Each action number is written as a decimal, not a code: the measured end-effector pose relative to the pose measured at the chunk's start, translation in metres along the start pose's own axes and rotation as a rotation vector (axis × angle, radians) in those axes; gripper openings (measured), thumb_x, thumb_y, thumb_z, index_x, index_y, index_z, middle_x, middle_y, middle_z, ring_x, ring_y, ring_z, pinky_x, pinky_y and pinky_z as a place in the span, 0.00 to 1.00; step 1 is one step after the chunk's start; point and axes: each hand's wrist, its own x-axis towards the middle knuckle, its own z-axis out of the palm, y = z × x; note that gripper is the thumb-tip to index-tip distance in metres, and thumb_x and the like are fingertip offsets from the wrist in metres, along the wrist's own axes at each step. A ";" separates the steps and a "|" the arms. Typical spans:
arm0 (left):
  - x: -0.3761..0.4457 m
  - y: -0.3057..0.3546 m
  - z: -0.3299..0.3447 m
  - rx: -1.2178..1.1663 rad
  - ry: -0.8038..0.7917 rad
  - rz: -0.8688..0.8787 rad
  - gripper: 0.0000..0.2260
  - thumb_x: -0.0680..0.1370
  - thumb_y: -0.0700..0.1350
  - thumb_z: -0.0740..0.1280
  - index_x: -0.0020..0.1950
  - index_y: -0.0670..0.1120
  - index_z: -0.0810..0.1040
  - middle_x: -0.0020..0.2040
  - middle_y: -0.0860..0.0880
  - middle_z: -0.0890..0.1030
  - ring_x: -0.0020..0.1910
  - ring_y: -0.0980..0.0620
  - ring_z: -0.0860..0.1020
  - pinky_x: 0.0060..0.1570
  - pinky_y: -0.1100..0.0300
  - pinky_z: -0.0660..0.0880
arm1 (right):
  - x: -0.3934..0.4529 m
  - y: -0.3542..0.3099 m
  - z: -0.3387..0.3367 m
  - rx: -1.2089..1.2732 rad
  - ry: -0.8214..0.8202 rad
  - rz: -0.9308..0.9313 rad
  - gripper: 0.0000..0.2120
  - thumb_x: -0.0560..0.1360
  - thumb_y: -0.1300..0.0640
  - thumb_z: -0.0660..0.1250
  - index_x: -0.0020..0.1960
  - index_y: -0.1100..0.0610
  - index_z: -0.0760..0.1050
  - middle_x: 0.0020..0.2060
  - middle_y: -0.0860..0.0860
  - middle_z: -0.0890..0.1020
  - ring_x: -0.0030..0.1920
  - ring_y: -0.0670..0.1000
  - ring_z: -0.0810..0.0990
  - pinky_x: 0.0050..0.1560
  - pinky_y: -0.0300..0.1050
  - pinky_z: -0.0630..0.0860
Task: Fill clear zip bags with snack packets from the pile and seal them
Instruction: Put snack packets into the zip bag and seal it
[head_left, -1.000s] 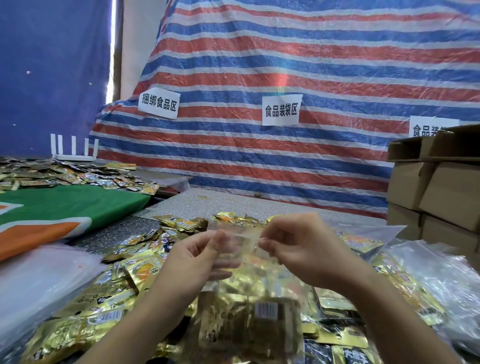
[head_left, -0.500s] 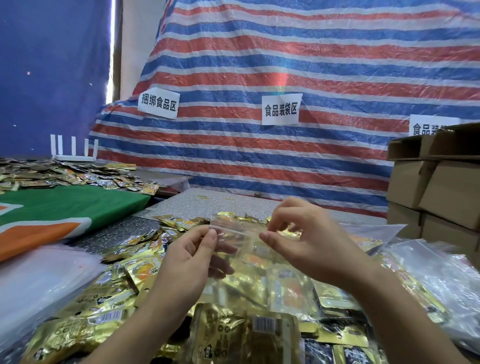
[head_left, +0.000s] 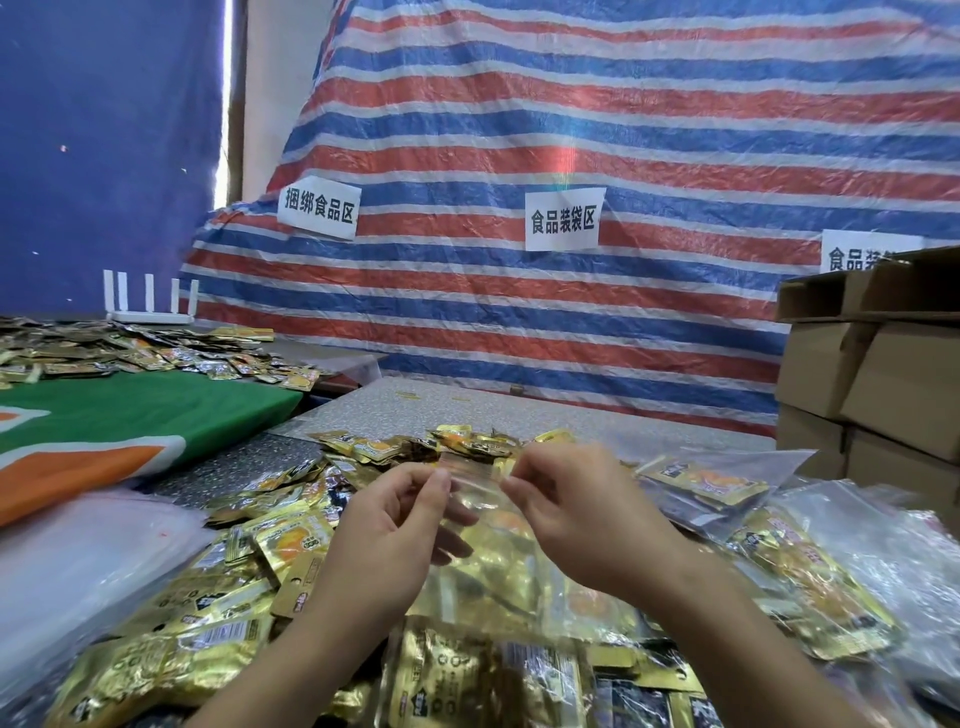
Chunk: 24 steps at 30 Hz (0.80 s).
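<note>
- Left hand (head_left: 387, 525): pinched left end of clear zip bag (head_left: 485, 525) top strip, thumb against fingers.
- Right hand (head_left: 582, 512): pinched right end of same strip.
- Zip bag: held up above snack packet pile (head_left: 249, 587), gold packets inside.
- Pile: spread across speckled counter (head_left: 545, 410).
- Cardboard boxes (head_left: 878, 364): stacked at right.

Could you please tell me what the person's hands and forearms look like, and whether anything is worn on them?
Both the left hand and the right hand are bare: no gloves, rings, watch or bands show. The forearms are bare too, with no sleeve in view down to the picture's lower edge.
</note>
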 end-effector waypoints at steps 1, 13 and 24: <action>0.001 0.000 -0.001 0.003 0.016 0.007 0.09 0.78 0.53 0.63 0.41 0.56 0.81 0.39 0.46 0.85 0.34 0.46 0.84 0.33 0.62 0.78 | 0.000 0.000 0.000 -0.008 -0.011 -0.001 0.11 0.81 0.48 0.64 0.42 0.51 0.76 0.34 0.44 0.77 0.35 0.45 0.74 0.38 0.49 0.75; -0.001 -0.003 0.000 0.015 -0.017 0.110 0.09 0.76 0.53 0.63 0.43 0.56 0.82 0.40 0.48 0.84 0.33 0.47 0.83 0.32 0.63 0.77 | -0.003 -0.021 -0.001 0.034 -0.024 -0.061 0.10 0.79 0.44 0.64 0.50 0.49 0.78 0.42 0.42 0.79 0.45 0.43 0.76 0.48 0.48 0.76; -0.004 -0.007 0.003 0.175 -0.003 0.256 0.09 0.80 0.54 0.63 0.43 0.58 0.81 0.35 0.50 0.82 0.31 0.53 0.81 0.31 0.62 0.76 | -0.006 -0.029 0.005 0.067 -0.004 -0.054 0.08 0.79 0.49 0.65 0.45 0.51 0.77 0.39 0.44 0.79 0.42 0.45 0.75 0.44 0.48 0.75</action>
